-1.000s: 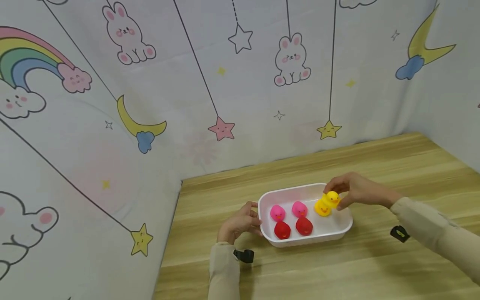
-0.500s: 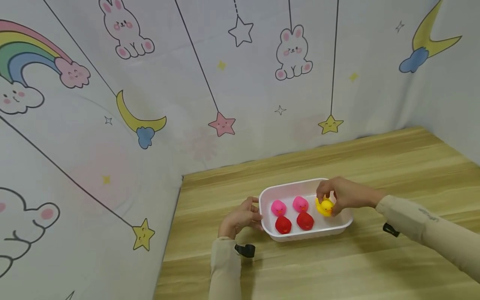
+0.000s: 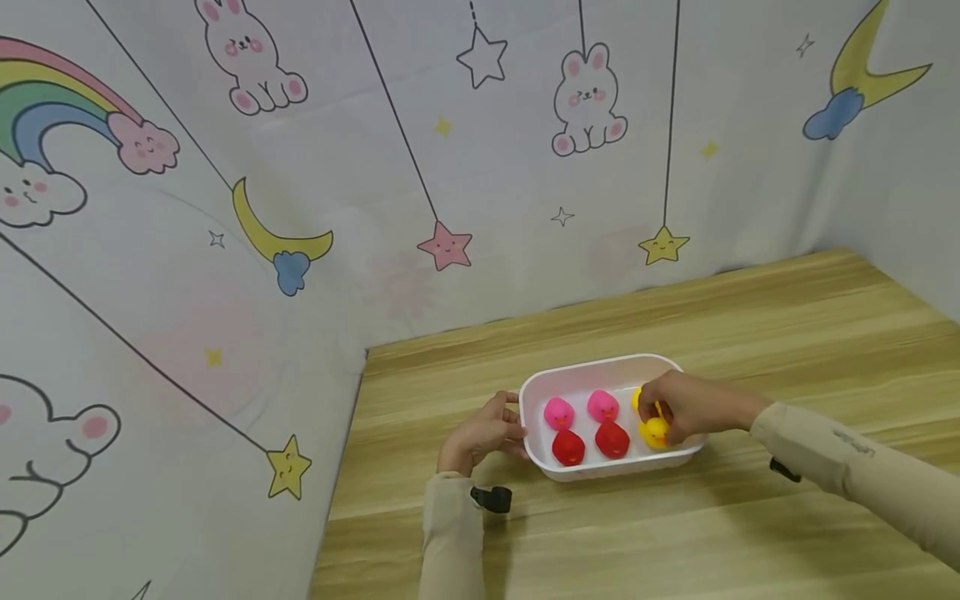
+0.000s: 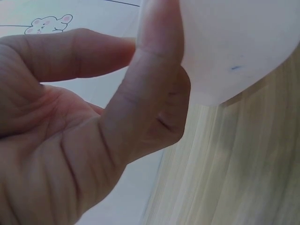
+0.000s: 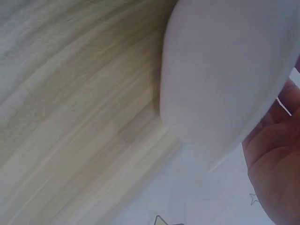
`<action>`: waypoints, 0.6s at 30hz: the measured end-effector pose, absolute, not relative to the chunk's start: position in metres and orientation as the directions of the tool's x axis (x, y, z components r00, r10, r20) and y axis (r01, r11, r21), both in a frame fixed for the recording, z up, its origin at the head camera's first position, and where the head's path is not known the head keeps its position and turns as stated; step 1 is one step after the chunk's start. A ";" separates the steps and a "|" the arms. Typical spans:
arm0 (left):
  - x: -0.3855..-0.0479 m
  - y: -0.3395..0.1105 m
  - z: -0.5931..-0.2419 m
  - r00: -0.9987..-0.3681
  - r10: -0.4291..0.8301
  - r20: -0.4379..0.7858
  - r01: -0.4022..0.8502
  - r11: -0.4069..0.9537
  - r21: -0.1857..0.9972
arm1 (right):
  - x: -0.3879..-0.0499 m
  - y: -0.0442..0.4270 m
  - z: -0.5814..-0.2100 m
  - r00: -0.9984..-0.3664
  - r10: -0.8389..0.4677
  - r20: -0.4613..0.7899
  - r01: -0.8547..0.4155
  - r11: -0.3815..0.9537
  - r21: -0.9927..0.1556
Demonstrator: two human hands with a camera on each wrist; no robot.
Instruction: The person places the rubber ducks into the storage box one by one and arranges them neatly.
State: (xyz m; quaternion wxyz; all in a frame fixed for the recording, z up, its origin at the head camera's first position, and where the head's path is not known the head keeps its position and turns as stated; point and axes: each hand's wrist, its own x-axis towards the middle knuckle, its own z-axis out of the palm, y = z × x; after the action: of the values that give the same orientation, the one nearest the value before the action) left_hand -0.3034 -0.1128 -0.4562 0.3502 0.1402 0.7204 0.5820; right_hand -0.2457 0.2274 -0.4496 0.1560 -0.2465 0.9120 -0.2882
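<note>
A white plastic tray [image 3: 588, 475] stands on the table with several rubber ducks in it. Two pink ducks [image 3: 558, 414] sit in the back row, two red ducks [image 3: 567, 448] in front of them. At the tray's right end my right hand [image 3: 701, 406] pinches a yellow duck [image 3: 655, 432], low inside the tray. Another yellow duck [image 3: 637, 400] lies just behind it, partly hidden by my fingers. My left hand [image 3: 483, 432] holds the tray's left end. In the left wrist view its fingers [image 4: 161, 28] lie against the tray wall [image 4: 225, 51]. The right wrist view hides the ducks behind the tray wall [image 5: 220, 84].
The wood-patterned table [image 3: 600, 542] extends around the tray on all sides. Behind and to the left hangs a white cloth [image 3: 487, 167] printed with rabbits, stars and moons. A black wrist strap piece [image 3: 492, 500] juts from the left sleeve.
My right hand has lowered a yellow duck into the tray, from above the other yellow one to a spot in front of it. My left hand stays at the tray's left end.
</note>
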 end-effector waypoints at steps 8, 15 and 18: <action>-0.300 -0.113 -0.459 -0.716 0.611 -0.339 -0.207 0.277 0.938 | -0.241 0.226 -0.458 -0.817 -0.562 -0.127 -0.437 0.748 -0.499; -0.298 -0.118 -0.460 -0.712 0.619 -0.330 -0.206 0.266 0.942 | -0.240 0.220 -0.461 -0.824 -0.553 -0.123 -0.457 0.778 -0.431; -0.302 -0.120 -0.461 -0.719 0.612 -0.330 -0.201 0.272 0.941 | -0.241 0.219 -0.462 -0.826 -0.555 -0.100 -0.468 0.773 -0.428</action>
State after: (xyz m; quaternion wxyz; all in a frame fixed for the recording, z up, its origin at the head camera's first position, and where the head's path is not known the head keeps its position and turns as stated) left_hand -0.3023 -0.1201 -0.4607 0.3466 0.1430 0.7184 0.5859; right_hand -0.2409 0.2192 -0.4617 0.1108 -0.2734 0.9351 -0.1965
